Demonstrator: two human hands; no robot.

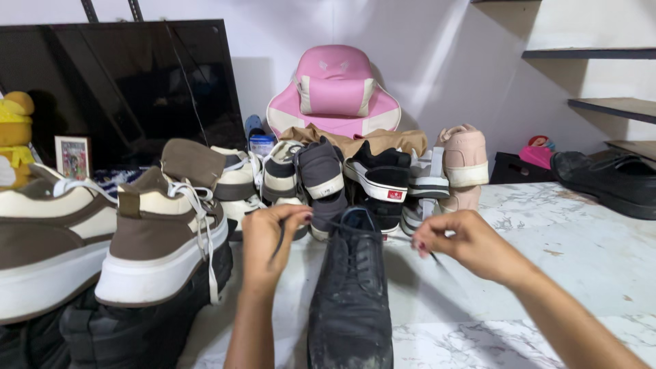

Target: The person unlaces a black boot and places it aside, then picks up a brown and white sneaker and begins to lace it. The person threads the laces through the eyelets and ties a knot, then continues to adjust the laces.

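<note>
Lacing in progress: the scuffed black leather lace-up shoe stands on the white marbled desk, toe toward the camera. Left hand and right hand each pinch an end of the thin black lace, fingers narrow, drawn apart. Tightening looks next, needing even tension. Brown-and-cream sneakers crowd the left; piled shoes sit behind.

A single head-worn camera looks forward and slightly down from just above the black lace-up shoe, close enough that the shoe fills the lower centre. Beyond the shoe the view faces a white wall, with a pink chair straight behind and a dark screen behind-left.
</note>
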